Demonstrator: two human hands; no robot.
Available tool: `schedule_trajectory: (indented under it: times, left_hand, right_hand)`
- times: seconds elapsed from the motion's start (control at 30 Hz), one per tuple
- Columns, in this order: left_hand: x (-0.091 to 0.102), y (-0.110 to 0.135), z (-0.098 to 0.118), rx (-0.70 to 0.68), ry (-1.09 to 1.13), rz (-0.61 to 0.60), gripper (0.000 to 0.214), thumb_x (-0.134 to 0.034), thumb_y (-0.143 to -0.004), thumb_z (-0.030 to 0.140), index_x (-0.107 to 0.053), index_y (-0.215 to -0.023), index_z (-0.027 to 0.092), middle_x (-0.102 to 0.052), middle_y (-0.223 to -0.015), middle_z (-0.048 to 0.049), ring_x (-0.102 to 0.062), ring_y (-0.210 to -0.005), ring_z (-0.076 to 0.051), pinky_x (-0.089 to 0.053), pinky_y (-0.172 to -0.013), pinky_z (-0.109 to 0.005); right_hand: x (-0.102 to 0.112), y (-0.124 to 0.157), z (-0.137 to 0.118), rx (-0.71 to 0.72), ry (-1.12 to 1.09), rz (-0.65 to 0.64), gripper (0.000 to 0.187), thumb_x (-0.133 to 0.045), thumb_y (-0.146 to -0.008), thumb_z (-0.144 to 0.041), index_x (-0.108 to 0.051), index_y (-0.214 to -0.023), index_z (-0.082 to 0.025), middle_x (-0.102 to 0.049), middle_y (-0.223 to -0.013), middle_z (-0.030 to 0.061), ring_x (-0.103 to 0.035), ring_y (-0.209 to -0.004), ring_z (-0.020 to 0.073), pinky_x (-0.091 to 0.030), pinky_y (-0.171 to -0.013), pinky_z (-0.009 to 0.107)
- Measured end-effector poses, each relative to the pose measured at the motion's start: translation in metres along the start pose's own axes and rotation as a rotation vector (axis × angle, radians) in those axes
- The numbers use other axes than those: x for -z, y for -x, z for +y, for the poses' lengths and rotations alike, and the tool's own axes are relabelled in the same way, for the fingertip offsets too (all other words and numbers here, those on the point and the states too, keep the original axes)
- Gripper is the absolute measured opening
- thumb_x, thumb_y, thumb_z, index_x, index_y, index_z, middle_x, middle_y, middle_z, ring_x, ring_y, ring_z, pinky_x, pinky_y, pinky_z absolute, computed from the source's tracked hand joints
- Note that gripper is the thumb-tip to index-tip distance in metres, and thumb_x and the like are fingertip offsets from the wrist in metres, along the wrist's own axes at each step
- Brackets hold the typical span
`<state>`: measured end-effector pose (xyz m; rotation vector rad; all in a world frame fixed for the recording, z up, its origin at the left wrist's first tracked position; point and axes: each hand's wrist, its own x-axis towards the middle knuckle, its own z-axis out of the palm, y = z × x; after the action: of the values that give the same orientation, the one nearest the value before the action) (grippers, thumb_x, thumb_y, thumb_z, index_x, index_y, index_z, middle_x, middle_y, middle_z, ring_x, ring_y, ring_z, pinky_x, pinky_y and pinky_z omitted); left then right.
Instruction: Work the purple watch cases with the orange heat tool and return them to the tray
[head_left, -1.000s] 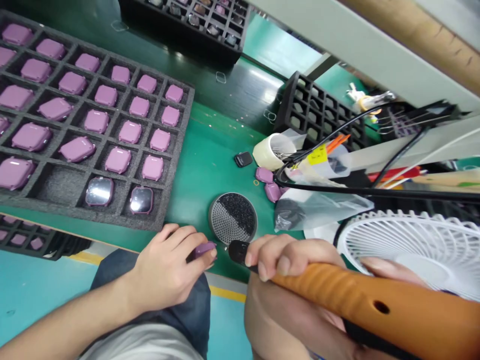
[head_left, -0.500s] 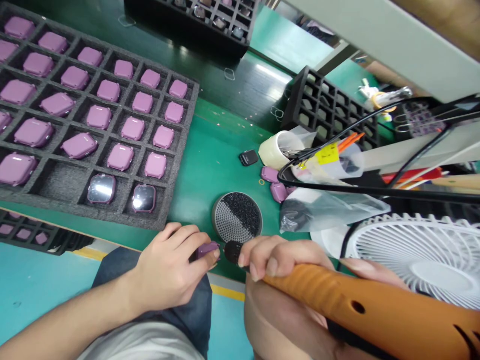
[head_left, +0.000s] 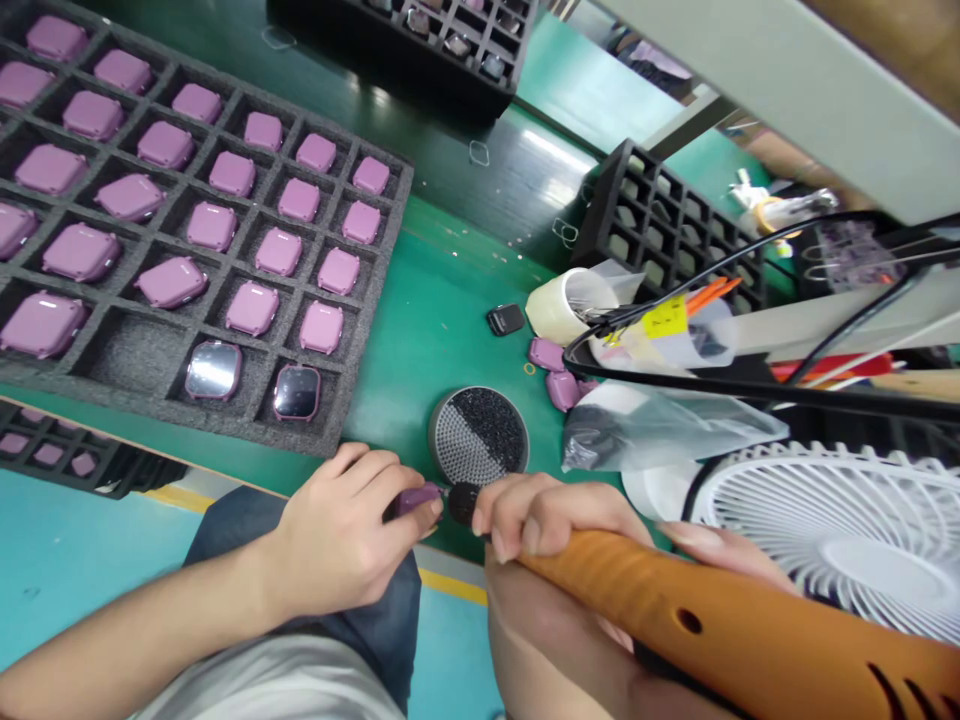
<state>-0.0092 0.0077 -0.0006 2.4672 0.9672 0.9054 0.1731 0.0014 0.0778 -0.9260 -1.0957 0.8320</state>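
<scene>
My left hand (head_left: 341,530) is closed around a purple watch case (head_left: 418,497) at the bench's front edge. In my right hand (head_left: 559,515) lies an orange electric screwdriver (head_left: 675,600), its dark nose pointing left. The tip of the screwdriver is at the right side of the watch case; whether it touches a screw is too small to tell. Just beyond both hands sits a round screw dish (head_left: 480,438), half textured grey surface and half small black pieces. To the left, a grey foam tray (head_left: 135,352) holds several purple watch cases, two with their dark glass faces up.
Purple watch cases (head_left: 561,390) lie by a cream cup (head_left: 559,305) and a small black piece (head_left: 505,319). A clear plastic bag (head_left: 675,425), a white fan (head_left: 840,540) and black cables are on the right. Black compartment trays (head_left: 600,215) stand farther back.
The view has shifted slightly, so the tray and bench items appear a little to the right. The screwdriver has moved slightly left toward the watch case. Both hands keep their hold.
</scene>
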Motion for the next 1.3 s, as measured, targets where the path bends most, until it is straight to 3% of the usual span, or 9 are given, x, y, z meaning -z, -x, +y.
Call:
schedule_trajectory:
  times: [0.13, 0.37, 0.5, 0.6, 0.77, 0.87, 0.97, 1.1, 1.3]
  left_hand:
    - [0.000, 0.002, 0.000, -0.005, 0.001, -0.001, 0.020, -0.070, -0.104, 0.022, -0.075, -0.124, 0.021, -0.076, -0.117, -0.0072, -0.066, -0.105, -0.027, -0.049, -0.092, -0.046]
    - [0.004, -0.001, 0.000, -0.002, -0.018, -0.009, 0.020, -0.073, -0.107, 0.029, -0.076, -0.125, 0.021, -0.076, -0.117, -0.0069, -0.066, -0.106, -0.025, -0.049, -0.093, -0.044]
    - [0.008, 0.000, -0.001, -0.050, -0.022, -0.084, 0.027, -0.069, -0.107, 0.027, -0.074, -0.132, 0.018, -0.074, -0.141, -0.0088, -0.064, -0.127, -0.029, -0.048, -0.102, -0.048]
    - [0.008, 0.001, -0.001, -0.056, -0.016, -0.083, 0.028, -0.066, -0.106, 0.020, -0.073, -0.133, 0.017, -0.075, -0.143, -0.0069, -0.065, -0.124, -0.028, -0.047, -0.104, -0.048]
    - [0.006, 0.000, 0.000, -0.029, -0.055, -0.075, 0.028, -0.072, -0.108, 0.036, -0.074, -0.128, 0.018, -0.077, -0.132, -0.0083, -0.067, -0.118, -0.028, -0.047, -0.102, -0.046]
    - [0.010, 0.000, 0.000, -0.040, -0.046, -0.113, 0.029, -0.069, -0.109, 0.037, -0.074, -0.130, 0.017, -0.075, -0.139, -0.0092, -0.065, -0.125, -0.029, -0.046, -0.105, -0.047]
    - [0.013, 0.000, -0.001, -0.062, -0.016, -0.151, 0.028, -0.064, -0.109, 0.027, -0.072, -0.134, 0.017, -0.072, -0.150, -0.0077, -0.063, -0.133, -0.029, -0.045, -0.108, -0.049]
    - [0.011, 0.001, -0.002, -0.063, -0.033, -0.122, 0.023, -0.067, -0.108, 0.026, -0.075, -0.129, 0.021, -0.074, -0.144, -0.0055, -0.065, -0.126, -0.028, -0.046, -0.105, -0.048]
    - [0.005, 0.001, -0.002, -0.062, -0.059, -0.036, 0.020, -0.076, -0.106, 0.033, -0.078, -0.123, 0.024, -0.079, -0.131, -0.0055, -0.069, -0.115, -0.025, -0.050, -0.098, -0.044]
  right_hand:
    - [0.002, -0.003, 0.003, -0.004, -0.044, -0.098, 0.044, -0.057, -0.104, -0.068, -0.073, -0.133, -0.039, -0.071, -0.089, 0.0003, -0.067, -0.070, 0.0210, -0.061, -0.061, 0.044]
    - [0.005, -0.005, 0.000, -0.034, -0.004, 0.059, 0.042, -0.065, -0.100, -0.068, -0.071, -0.130, -0.041, -0.071, -0.086, -0.0013, -0.063, -0.066, 0.0213, -0.058, -0.059, 0.043]
    - [0.010, -0.015, 0.013, 0.148, -0.058, 0.164, 0.051, -0.052, -0.101, -0.075, -0.072, -0.128, -0.035, -0.069, -0.084, -0.0012, -0.056, -0.058, 0.0175, -0.053, -0.050, 0.036]
    - [0.012, -0.020, 0.026, 0.155, -0.041, 0.151, 0.053, -0.054, -0.098, -0.077, -0.071, -0.130, -0.037, -0.067, -0.083, -0.0028, -0.054, -0.053, 0.0154, -0.051, -0.047, 0.034]
    - [0.011, -0.018, 0.030, 0.148, -0.031, 0.140, 0.054, -0.058, -0.096, -0.077, -0.067, -0.131, -0.037, -0.066, -0.085, -0.0041, -0.055, -0.053, 0.0152, -0.051, -0.046, 0.034]
    - [0.012, -0.018, 0.030, 0.135, -0.026, 0.123, 0.053, -0.059, -0.096, -0.077, -0.068, -0.129, -0.037, -0.067, -0.084, -0.0034, -0.056, -0.053, 0.0155, -0.053, -0.048, 0.035]
    - [0.013, -0.019, 0.031, 0.122, -0.016, 0.116, 0.052, -0.061, -0.095, -0.076, -0.069, -0.128, -0.038, -0.067, -0.084, -0.0037, -0.055, -0.053, 0.0159, -0.053, -0.047, 0.035]
    - [0.011, -0.016, 0.019, 0.111, -0.021, 0.151, 0.049, -0.063, -0.096, -0.075, -0.070, -0.127, -0.038, -0.067, -0.084, -0.0039, -0.054, -0.055, 0.0165, -0.053, -0.049, 0.035]
    - [0.003, -0.005, -0.018, -0.080, 0.076, 0.166, 0.044, -0.066, -0.095, -0.075, -0.070, -0.121, -0.040, -0.066, -0.082, -0.0013, -0.061, -0.066, 0.0229, -0.059, -0.061, 0.045]
